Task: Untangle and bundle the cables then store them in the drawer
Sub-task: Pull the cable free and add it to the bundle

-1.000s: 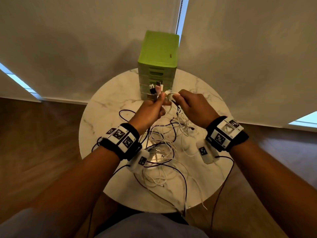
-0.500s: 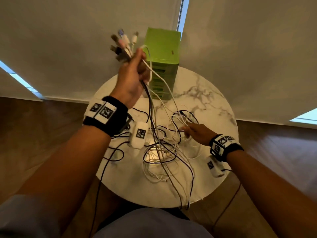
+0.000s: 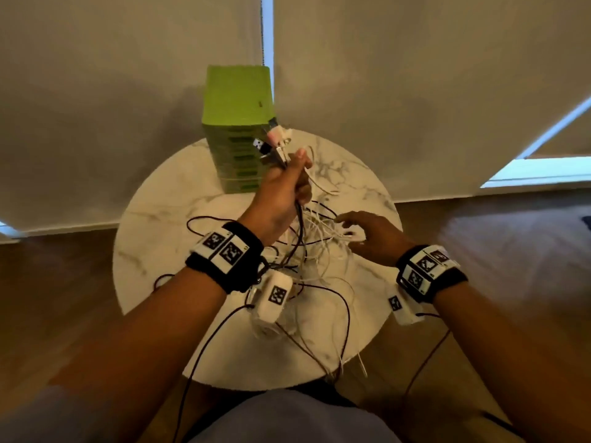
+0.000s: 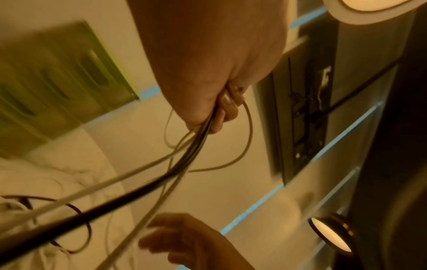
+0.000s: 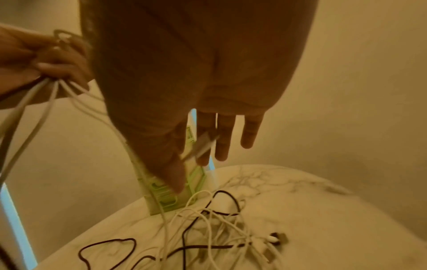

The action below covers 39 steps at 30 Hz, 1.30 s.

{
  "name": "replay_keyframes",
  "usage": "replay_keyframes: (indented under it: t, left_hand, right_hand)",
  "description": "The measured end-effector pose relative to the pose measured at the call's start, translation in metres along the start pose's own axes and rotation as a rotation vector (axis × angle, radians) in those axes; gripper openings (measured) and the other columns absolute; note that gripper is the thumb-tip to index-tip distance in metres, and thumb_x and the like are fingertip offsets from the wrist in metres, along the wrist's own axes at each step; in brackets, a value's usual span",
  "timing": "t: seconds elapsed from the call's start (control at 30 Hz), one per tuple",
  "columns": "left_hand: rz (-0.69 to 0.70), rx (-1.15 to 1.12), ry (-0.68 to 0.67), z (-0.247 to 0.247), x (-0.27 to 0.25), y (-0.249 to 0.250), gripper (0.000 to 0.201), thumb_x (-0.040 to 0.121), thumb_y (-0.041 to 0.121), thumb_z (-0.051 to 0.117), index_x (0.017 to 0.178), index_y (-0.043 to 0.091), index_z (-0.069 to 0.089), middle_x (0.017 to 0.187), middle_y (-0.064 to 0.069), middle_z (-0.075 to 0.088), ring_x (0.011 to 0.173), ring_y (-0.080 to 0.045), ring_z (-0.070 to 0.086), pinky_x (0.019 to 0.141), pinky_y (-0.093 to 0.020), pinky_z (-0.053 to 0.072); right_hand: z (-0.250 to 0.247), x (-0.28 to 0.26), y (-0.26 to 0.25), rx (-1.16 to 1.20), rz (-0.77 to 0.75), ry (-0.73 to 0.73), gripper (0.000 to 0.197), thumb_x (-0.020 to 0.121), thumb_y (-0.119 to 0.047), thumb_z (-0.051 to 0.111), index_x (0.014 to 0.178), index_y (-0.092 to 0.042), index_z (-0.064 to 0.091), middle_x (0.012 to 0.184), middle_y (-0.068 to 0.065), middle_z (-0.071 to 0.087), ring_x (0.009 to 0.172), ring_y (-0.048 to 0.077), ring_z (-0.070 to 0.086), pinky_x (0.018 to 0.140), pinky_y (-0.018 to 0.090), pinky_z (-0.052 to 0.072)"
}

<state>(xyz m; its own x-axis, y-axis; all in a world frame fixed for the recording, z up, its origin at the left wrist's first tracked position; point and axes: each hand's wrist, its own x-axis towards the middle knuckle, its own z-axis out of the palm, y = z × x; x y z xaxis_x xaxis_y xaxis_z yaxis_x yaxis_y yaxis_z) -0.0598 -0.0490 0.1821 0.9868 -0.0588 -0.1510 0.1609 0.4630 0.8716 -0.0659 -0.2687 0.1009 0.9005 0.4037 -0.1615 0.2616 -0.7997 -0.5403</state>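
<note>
My left hand (image 3: 284,187) is raised in front of the green drawer unit (image 3: 236,100) and grips a bunch of black and white cables near their ends. Their plugs (image 3: 273,143) stick up out of the fist. From the fist (image 4: 221,109) the cables run down to a tangled heap (image 3: 319,260) on the round marble table (image 3: 166,238). My right hand (image 3: 351,228) hovers low over the heap's right side with fingers straight and spread (image 5: 208,149). A white plug (image 5: 203,144) lies against those fingers; whether they pinch it is unclear. The drawers look closed.
Several cable ends hang over the table's near edge (image 3: 345,369). More black and white loops (image 5: 219,228) lie on the marble in front of the drawer unit (image 5: 166,197). Pale blinds hang behind the table, with wooden floor around it.
My left hand has come down and to the right from its high position, still gripping the cable bunch. My right hand stays over the heap and has shifted slightly to the right.
</note>
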Motion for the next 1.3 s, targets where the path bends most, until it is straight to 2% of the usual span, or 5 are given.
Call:
replay_keyframes:
  t: [0.17, 0.4, 0.77, 0.93, 1.3]
  left_hand:
    - [-0.047, 0.155, -0.269, 0.065, -0.009, -0.039, 0.029, 0.109, 0.028, 0.041, 0.085, 0.016, 0.052, 0.051, 0.013, 0.032, 0.048, -0.005, 0.03, 0.054, -0.024, 0.025]
    - [-0.048, 0.368, -0.445, 0.111, -0.016, -0.079, 0.028, 0.109, 0.031, 0.04, 0.089, 0.016, 0.054, 0.052, 0.013, 0.036, 0.05, -0.004, 0.032, 0.053, -0.022, 0.029]
    - [-0.063, 0.425, -0.42, 0.131, -0.011, -0.103, 0.029, 0.108, 0.03, 0.043, 0.087, 0.017, 0.056, 0.052, 0.014, 0.039, 0.049, -0.003, 0.033, 0.053, -0.02, 0.031]
    - [-0.071, 0.495, -0.48, 0.134, -0.008, -0.106, 0.031, 0.109, 0.032, 0.042, 0.086, 0.019, 0.058, 0.054, 0.015, 0.036, 0.05, -0.004, 0.03, 0.052, -0.02, 0.029]
    - [-0.245, 0.103, -0.603, 0.097, 0.009, -0.081, 0.038, 0.111, 0.03, 0.03, 0.083, 0.015, 0.051, 0.059, 0.006, 0.035, 0.056, -0.009, 0.032, 0.059, -0.024, 0.029]
  right_hand:
    - [-0.017, -0.072, 0.0, 0.079, 0.123, 0.127, 0.1, 0.072, -0.034, 0.087, 0.15, -0.02, 0.028, 0.143, -0.005, 0.033, 0.128, 0.001, 0.031, 0.107, 0.016, 0.028]
    - [-0.026, -0.135, 0.021, 0.209, 0.207, 0.555, 0.024, 0.091, -0.026, 0.069, 0.079, -0.012, 0.054, 0.087, -0.008, 0.057, 0.09, -0.006, 0.055, 0.074, 0.009, 0.039]
    - [-0.043, -0.161, 0.04, 0.293, 0.285, 0.44, 0.085, 0.077, -0.046, 0.081, 0.144, -0.026, 0.032, 0.148, -0.004, 0.041, 0.133, 0.009, 0.044, 0.108, 0.028, 0.039]
    - [-0.07, -0.148, 0.021, 0.338, 0.139, 0.332, 0.014, 0.102, -0.032, 0.049, 0.109, -0.02, 0.053, 0.083, -0.004, 0.061, 0.072, 0.002, 0.062, 0.069, 0.02, 0.054]
    - [-0.051, -0.186, 0.149, -0.209, 0.521, 0.007, 0.023, 0.103, -0.036, 0.042, 0.099, -0.018, 0.056, 0.095, 0.006, 0.064, 0.084, 0.025, 0.059, 0.076, 0.036, 0.044]
